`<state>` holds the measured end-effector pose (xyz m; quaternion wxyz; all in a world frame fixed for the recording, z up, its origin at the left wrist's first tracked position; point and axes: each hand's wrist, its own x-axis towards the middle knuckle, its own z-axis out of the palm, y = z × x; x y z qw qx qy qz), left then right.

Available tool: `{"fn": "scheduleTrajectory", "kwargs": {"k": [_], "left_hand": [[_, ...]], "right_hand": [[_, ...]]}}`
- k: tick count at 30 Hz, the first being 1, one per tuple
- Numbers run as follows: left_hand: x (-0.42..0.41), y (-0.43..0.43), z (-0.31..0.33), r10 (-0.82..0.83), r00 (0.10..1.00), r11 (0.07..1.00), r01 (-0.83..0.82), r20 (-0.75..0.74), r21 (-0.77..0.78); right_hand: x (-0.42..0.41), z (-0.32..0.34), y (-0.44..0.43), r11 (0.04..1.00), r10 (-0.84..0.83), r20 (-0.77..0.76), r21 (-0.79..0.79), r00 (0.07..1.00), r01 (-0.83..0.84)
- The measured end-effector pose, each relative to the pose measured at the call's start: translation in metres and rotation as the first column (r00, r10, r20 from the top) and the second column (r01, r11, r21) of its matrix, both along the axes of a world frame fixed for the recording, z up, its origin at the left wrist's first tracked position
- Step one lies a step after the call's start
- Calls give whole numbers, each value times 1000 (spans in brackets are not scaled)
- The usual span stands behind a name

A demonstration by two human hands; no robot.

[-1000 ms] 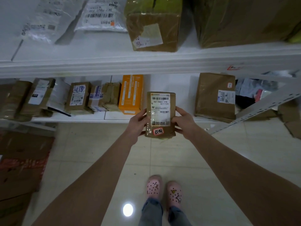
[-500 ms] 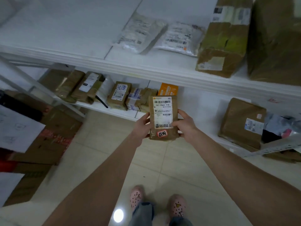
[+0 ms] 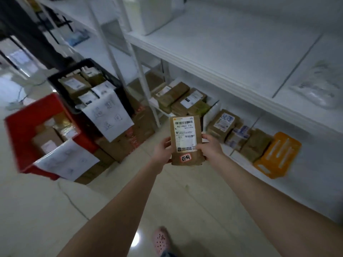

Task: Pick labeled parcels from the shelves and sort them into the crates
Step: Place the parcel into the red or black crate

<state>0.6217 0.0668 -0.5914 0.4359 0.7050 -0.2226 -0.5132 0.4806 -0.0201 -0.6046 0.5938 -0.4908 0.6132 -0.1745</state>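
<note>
I hold a brown parcel point(image 3: 186, 140) upright in front of me, its white barcode label and a small orange sticker facing me. My left hand point(image 3: 163, 151) grips its left edge and my right hand point(image 3: 211, 148) grips its right edge. To the left stand a black crate point(image 3: 115, 86) and a red crate point(image 3: 17, 130), each with parcels inside and a white paper sign hung on its front. More labeled parcels point(image 3: 183, 101) lie on the low white shelf point(image 3: 239, 154) behind the one I hold.
An orange box point(image 3: 276, 154) and several brown parcels line the low shelf at right. A clear bag point(image 3: 319, 89) lies on the upper shelf point(image 3: 232, 52). Cardboard boxes point(image 3: 130, 143) sit under the crates. A white upright post point(image 3: 126, 64) stands between crates and shelf. Tiled floor lies below.
My view has swung left, bringing the black and red crates into sight. The parcel stays in both hands, held the same way.
</note>
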Motion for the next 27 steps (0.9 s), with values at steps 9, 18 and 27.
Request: {"fn": "scheduleTrajectory", "kwargs": {"k": [9, 18, 27], "left_hand": [[219, 67, 26, 256, 966, 966, -255, 26, -36], [388, 118, 13, 505, 860, 863, -504, 66, -43], [575, 111, -24, 651, 753, 757, -653, 99, -10]], "right_hand": [[249, 18, 37, 969, 246, 9, -18, 969, -246], [451, 19, 64, 865, 501, 68, -75, 863, -496], [659, -24, 54, 754, 656, 60, -45, 752, -655]]}}
